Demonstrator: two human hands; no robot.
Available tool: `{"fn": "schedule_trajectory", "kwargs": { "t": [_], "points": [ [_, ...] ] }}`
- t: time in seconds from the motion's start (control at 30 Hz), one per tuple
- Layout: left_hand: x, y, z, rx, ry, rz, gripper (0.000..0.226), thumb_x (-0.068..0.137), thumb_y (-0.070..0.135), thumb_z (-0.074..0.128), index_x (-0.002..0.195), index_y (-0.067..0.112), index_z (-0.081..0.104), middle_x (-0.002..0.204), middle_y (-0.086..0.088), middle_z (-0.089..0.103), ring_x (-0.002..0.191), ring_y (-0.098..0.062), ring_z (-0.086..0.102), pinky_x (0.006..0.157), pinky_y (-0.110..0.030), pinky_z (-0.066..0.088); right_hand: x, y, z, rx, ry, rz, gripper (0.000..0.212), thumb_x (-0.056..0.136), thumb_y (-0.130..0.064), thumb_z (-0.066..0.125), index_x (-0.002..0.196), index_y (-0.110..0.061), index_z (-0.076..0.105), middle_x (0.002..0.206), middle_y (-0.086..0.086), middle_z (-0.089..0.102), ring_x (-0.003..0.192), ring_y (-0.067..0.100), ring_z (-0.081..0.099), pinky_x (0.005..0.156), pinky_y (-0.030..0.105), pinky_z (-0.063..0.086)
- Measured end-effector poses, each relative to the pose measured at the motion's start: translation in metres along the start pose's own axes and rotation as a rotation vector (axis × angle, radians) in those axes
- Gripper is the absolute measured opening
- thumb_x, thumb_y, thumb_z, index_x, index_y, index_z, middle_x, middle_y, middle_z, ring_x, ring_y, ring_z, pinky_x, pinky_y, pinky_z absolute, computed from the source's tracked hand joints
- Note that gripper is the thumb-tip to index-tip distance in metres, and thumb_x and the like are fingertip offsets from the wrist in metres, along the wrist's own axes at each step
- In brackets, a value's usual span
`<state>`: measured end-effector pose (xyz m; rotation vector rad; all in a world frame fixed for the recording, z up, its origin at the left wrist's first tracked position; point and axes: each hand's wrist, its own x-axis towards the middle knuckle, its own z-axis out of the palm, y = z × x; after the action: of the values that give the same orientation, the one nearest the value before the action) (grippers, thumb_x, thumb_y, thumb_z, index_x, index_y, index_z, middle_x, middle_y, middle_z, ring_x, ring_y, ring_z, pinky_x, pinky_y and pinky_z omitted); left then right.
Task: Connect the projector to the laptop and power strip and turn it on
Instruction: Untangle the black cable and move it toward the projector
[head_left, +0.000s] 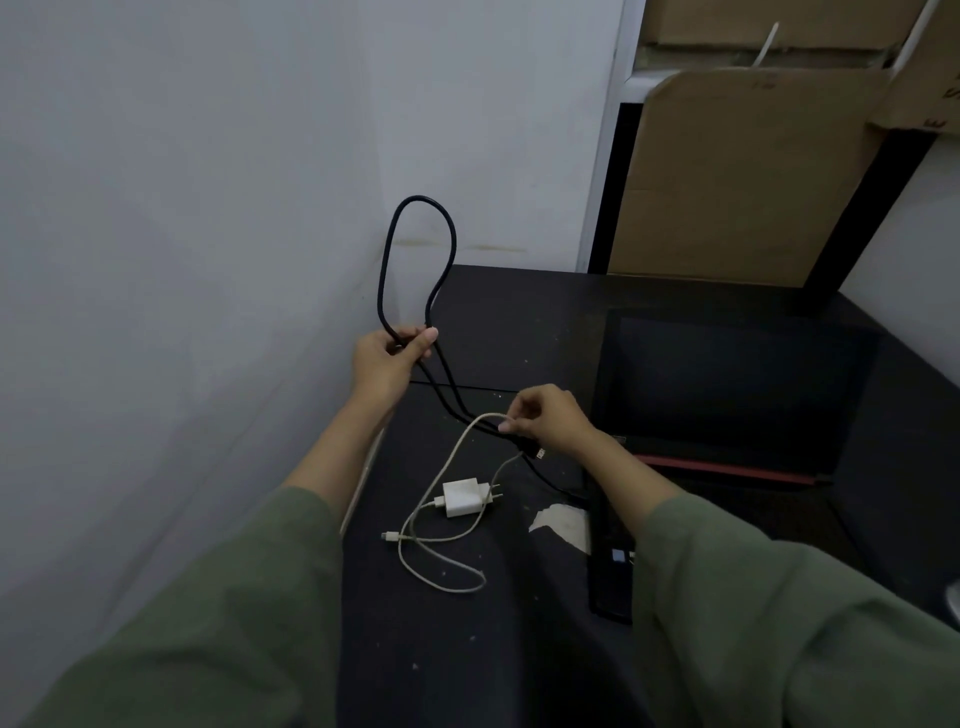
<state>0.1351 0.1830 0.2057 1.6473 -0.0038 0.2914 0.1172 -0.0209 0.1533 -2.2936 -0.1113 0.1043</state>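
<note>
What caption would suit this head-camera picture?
Left hand lifts a looped black cable; right hand pinches the white charger cord beside the laptop.

- Black looped rubber cable (418, 244)
- White square plastic charger (464, 497) with off-white thin cord (441, 551)
- Black flat desk (457, 649), speckled white
- Olive-green cloth sleeves (769, 623)
- Brown cardboard sheets (737, 176)

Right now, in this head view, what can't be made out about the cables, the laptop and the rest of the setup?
- Projector and power strip: neither appears in the head view.
- Black cable: its far end runs under the right hand and forearm.
- Which strands the right hand pinches, black or white cable: too small.
- Laptop: keyboard hidden by the right sleeve, screen dark.
</note>
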Motion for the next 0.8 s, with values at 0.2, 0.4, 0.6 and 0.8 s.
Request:
{"fn": "schedule_trajectory", "kwargs": {
  "t": [0.2, 0.4, 0.6, 0.8],
  "points": [
    [0.001, -0.005, -0.001, 0.034, 0.031, -0.006, 0.009, 0.082, 0.017, 0.069, 0.087, 0.011, 0.065, 0.067, 0.001, 0.062, 0.057, 0.001, 0.060, 0.085, -0.036, 0.052, -0.003, 0.015, -0.005, -0.057, 0.022, 0.060, 0.004, 0.079, -0.007, 0.072, 0.082, -0.006, 0.071, 0.092, 0.012, 0.072, 0.093, 0.017, 0.062, 0.087, 0.028, 0.046],
    [0.003, -0.005, 0.004, 0.022, 0.044, -0.010, 0.013, 0.082, 0.018, 0.068, 0.090, 0.009, 0.066, 0.068, 0.001, 0.062, 0.056, 0.003, 0.060, 0.083, -0.032, 0.052, -0.013, 0.027, -0.001, 0.005, -0.107, 0.120, 0.048, 0.075, -0.029, 0.077, 0.117, -0.012, 0.061, 0.103, 0.006, 0.069, 0.098, 0.014, 0.061, 0.083, 0.025, 0.043],
    [0.004, -0.002, 0.008, -0.016, 0.030, -0.020, 0.012, 0.083, 0.016, 0.067, 0.092, 0.008, 0.064, 0.068, 0.001, 0.061, 0.050, 0.007, 0.058, 0.079, -0.025, 0.052, -0.012, 0.018, 0.007, 0.155, 0.144, 0.108, 0.042, 0.095, -0.045, 0.044, 0.111, -0.011, 0.062, 0.108, 0.012, 0.066, 0.103, 0.027, 0.062, 0.086, 0.036, 0.049],
    [0.005, 0.005, 0.011, -0.058, -0.020, 0.011, 0.014, 0.084, 0.014, 0.066, 0.073, 0.022, 0.062, 0.066, 0.000, 0.060, 0.052, 0.004, 0.059, 0.078, -0.024, 0.052, -0.003, 0.001, 0.007, -0.082, 0.073, -0.024, 0.049, 0.082, -0.022, 0.071, 0.128, -0.017, 0.054, 0.129, 0.010, 0.051, 0.122, 0.022, 0.049, 0.103, 0.031, 0.039]
  ]
}}
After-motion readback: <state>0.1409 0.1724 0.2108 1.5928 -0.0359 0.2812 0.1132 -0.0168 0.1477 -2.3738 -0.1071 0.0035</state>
